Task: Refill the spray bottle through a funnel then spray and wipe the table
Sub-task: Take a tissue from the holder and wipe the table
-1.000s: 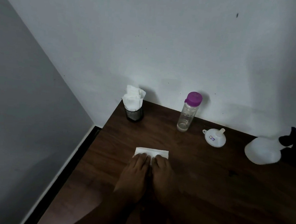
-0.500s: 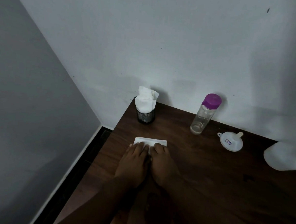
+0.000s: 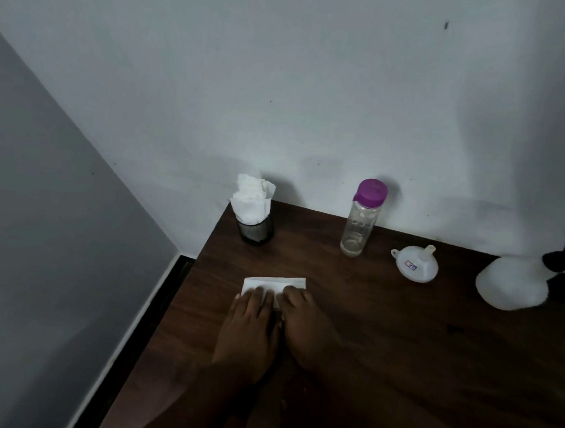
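Note:
A folded white tissue point(image 3: 271, 281) lies flat on the dark wooden table point(image 3: 382, 338). My left hand point(image 3: 250, 325) and my right hand point(image 3: 306, 326) press side by side on its near part, fingers flat and together. A clear bottle with a purple cap point(image 3: 361, 219) stands upright by the wall. To its right a white funnel point(image 3: 414, 265) rests mouth-down with its spout up. At the far right stands the white spray bottle point(image 3: 513, 283) with a black trigger head, partly cut off by the frame edge.
A black mesh cup stuffed with white tissues point(image 3: 254, 215) stands at the table's back left corner. The white wall runs right behind the table. The table's left edge drops to a grey floor with a black and white skirting strip.
Both hands and the tissue have slid a little away from me and to the left on the table. The camera view has shifted slightly; the other objects stand where they were.

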Action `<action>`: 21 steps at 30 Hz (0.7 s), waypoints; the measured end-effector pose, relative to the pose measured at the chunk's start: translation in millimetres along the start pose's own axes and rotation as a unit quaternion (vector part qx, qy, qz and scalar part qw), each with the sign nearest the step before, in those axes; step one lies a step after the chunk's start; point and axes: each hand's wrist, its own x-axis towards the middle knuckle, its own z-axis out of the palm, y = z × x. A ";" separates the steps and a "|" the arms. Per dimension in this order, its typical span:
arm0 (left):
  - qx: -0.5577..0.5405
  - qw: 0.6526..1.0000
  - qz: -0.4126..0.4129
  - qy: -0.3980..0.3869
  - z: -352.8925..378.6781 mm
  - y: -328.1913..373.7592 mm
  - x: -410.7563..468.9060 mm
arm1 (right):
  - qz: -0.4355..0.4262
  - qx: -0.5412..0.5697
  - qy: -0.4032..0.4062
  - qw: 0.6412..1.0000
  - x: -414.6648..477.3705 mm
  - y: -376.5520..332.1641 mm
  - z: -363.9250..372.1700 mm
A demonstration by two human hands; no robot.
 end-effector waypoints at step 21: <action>-0.012 0.990 0.131 -0.055 14.5 124.4 29.7 | 0.047 -0.099 0.068 0.992 -109.4 90.4 -26.6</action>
